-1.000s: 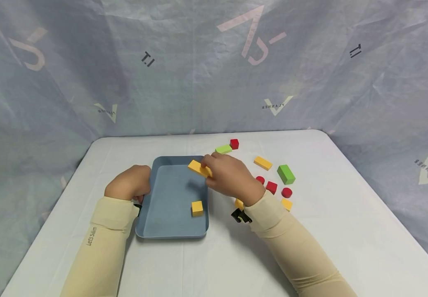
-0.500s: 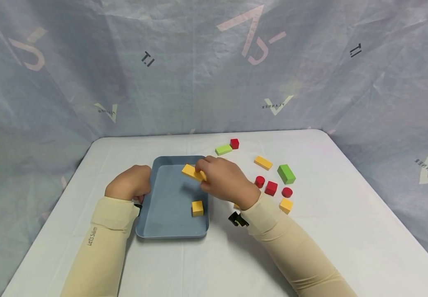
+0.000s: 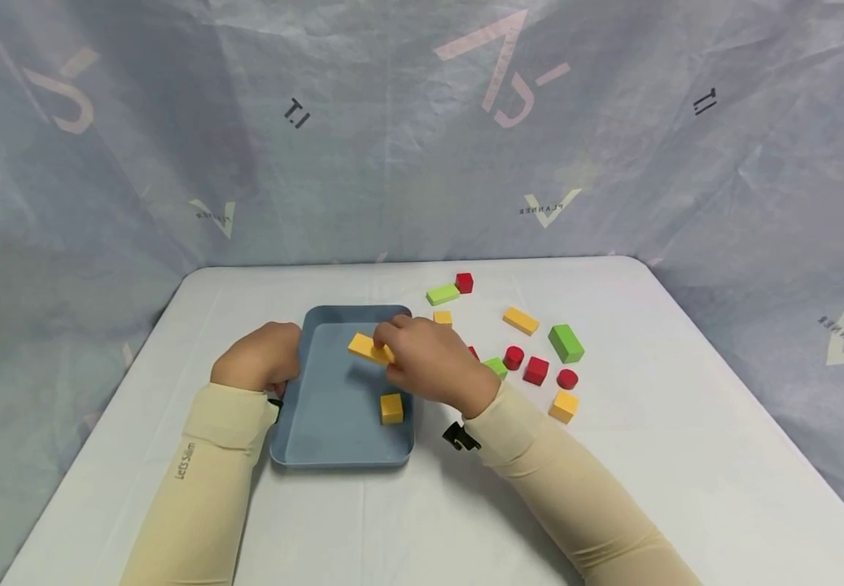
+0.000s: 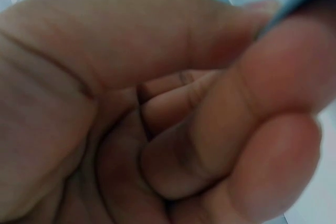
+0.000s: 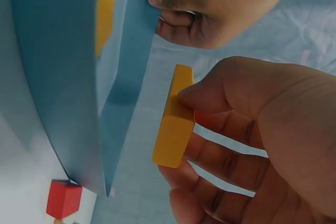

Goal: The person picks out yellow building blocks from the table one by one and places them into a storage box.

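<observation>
A blue-grey tray point(image 3: 319, 427) lies on the white table, left of the middle. My left hand point(image 3: 260, 358) pinches its left wall; thumb and fingers close on the blue edge point(image 4: 302, 3) in the left wrist view. Above the tray's right half, my right hand point(image 3: 436, 362) holds a long yellow block point(image 3: 367, 348) between thumb and fingers. The right wrist view shows this yellow block point(image 5: 176, 124) clear of the tray wall point(image 5: 55, 77). Inside the tray, near the right wall, sits a yellow cube point(image 3: 391, 408).
Right of the tray lie several blocks: a green block point(image 3: 566, 343), a yellow bar point(image 3: 520, 320), a red cube point(image 3: 535, 370), red round pieces point(image 3: 567, 378) and a yellow block point(image 3: 564, 406). Farther back are a light green block point(image 3: 443, 295) and another red cube point(image 3: 464, 282).
My right hand has moved left and slightly nearer with the yellow block, farther over the tray. More blocks behind that hand now show. The left hand keeps its hold on the tray wall.
</observation>
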A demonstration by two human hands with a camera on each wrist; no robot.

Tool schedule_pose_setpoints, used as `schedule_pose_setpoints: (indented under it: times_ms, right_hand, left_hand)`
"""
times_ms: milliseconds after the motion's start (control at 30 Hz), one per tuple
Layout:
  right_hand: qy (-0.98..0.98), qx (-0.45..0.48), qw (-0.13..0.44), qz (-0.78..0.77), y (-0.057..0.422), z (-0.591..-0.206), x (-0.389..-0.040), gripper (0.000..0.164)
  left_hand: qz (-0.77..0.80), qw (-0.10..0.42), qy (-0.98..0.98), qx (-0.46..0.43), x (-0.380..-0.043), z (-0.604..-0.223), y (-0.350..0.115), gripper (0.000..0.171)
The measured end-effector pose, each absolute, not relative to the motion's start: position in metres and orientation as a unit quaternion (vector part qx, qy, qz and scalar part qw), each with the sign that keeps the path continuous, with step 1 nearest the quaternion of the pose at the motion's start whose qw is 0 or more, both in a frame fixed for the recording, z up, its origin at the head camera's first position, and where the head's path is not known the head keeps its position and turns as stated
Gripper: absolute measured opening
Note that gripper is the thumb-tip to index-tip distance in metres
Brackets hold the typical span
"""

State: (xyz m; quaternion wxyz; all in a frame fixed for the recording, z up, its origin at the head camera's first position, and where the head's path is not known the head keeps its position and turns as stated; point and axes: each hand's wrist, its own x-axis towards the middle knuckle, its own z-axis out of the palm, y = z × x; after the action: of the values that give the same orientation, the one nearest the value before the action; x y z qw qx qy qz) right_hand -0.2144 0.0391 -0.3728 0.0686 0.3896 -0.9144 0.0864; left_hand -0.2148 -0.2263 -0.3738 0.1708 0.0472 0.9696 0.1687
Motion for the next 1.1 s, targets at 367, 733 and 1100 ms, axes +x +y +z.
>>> schedule_pose_setpoints:
  times_ms: [367,733,1100]
  right_hand:
    - [-0.911,0.403,0.046,0.077,0.032,-0.383,-0.213,0.032]
    - [-0.915,0.399,0.008,0.062,0.028,-0.387,-0.211,0.039]
    - [-0.917,0.397,-0.008,0.046,0.026,-0.389,-0.21,0.04]
  left_hand:
    - [0.162,0.173,0.97,0.048,-0.216,-0.373,-0.225,0.03]
    - [0.171,0.174,0.969,0.041,-0.217,-0.373,-0.224,0.028]
    - [0.159,0.178,0.97,0.044,-0.216,-0.373,-0.226,0.03]
